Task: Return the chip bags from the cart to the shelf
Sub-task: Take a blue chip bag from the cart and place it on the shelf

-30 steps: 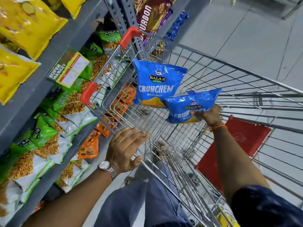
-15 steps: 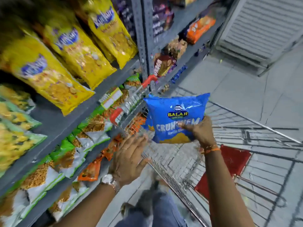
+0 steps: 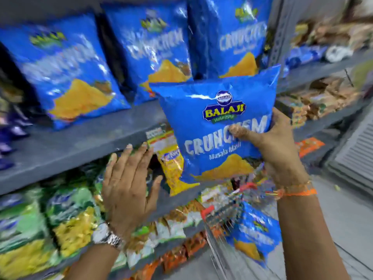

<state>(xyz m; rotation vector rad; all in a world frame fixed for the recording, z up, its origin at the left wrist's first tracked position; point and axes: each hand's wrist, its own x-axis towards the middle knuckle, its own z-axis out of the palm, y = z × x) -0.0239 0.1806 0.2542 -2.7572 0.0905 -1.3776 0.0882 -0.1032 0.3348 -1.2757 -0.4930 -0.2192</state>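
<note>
The right hand [image 3: 280, 146] has its grip closed on a blue chip bag [image 3: 216, 126], thumb across the printed front and fingers behind the right edge, holding it upright in the air. The left hand [image 3: 129, 186] is spread wide and holds nothing, its palm turned toward the shelf [image 3: 80, 142]. Low on the right, the cart [image 3: 222, 219] holds a second blue bag [image 3: 254, 231]. Half a second ago the held bag was only just above the cart rim, facing yellow packets; now it is raised in front of the grey shelf edge, just below a row of matching blue bags [image 3: 161, 53] standing on that shelf. This suggests the lift is done and placing comes next: the bag likely needs to clear the shelf lip and settle beside its matches. One more bag appears left to return.
</note>
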